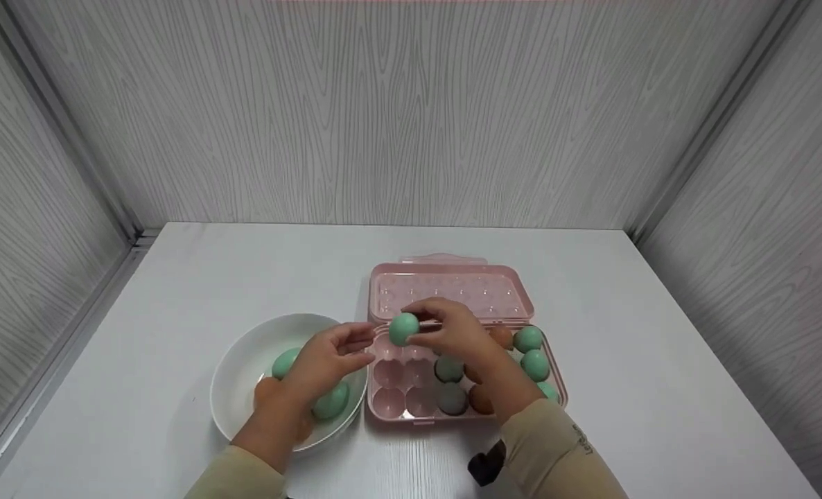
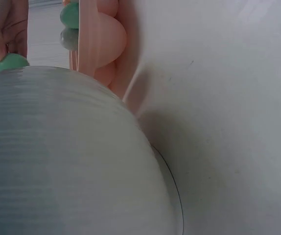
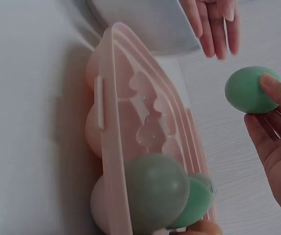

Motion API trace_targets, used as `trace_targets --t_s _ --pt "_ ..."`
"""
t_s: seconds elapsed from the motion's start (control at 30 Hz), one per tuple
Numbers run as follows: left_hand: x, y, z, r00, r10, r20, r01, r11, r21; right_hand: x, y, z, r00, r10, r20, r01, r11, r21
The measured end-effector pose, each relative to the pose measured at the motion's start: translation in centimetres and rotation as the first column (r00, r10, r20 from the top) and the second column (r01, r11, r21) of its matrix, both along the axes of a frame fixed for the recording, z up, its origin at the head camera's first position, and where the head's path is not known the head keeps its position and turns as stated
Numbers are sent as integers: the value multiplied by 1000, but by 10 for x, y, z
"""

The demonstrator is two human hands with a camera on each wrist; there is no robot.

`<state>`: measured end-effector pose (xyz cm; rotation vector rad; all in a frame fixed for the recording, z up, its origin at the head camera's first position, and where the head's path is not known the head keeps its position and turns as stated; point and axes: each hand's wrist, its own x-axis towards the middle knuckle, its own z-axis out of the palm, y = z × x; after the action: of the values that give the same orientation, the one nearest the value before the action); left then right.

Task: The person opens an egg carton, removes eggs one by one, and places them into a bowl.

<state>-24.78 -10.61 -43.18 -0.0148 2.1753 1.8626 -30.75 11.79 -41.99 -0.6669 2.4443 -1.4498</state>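
Note:
My right hand (image 1: 456, 333) pinches a green egg (image 1: 403, 329) between thumb and fingers, above the far left cups of a pink egg carton (image 1: 389, 402). In the right wrist view the held egg (image 3: 248, 90) hangs in the air, apart from the carton. My left hand (image 1: 324, 360) is over the right side of a white bowl (image 1: 234, 353), fingers extended toward the egg and holding nothing. Green and orange-brown eggs lie in the bowl, partly hidden by the left hand and forearm. Left-side cups of the carton hold no eggs; grey, brown and green eggs fill cups farther right.
The carton's lid (image 1: 452, 291) lies folded back behind it. The bowl stands close against the carton's left side on a white table (image 1: 660, 388). Grey wood-grain panels (image 1: 397, 118) rise at the back and both sides. A black object (image 1: 486, 464) shows by the right sleeve.

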Motion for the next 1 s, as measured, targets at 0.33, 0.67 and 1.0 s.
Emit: trace_targets --t_s 0.33,0.67,1.0 --pt "0 2 1 986 -54 -155 46 997 -60 12 -21 16 998 66 -12 -66 998 12" --pt "1 6 6 983 -24 -183 1 992 -123 17 -33 28 996 90 -10 -89 993 72" --pt "0 7 7 966 18 -257 -63 984 -165 18 -40 31 996 83 -11 -82 993 83"
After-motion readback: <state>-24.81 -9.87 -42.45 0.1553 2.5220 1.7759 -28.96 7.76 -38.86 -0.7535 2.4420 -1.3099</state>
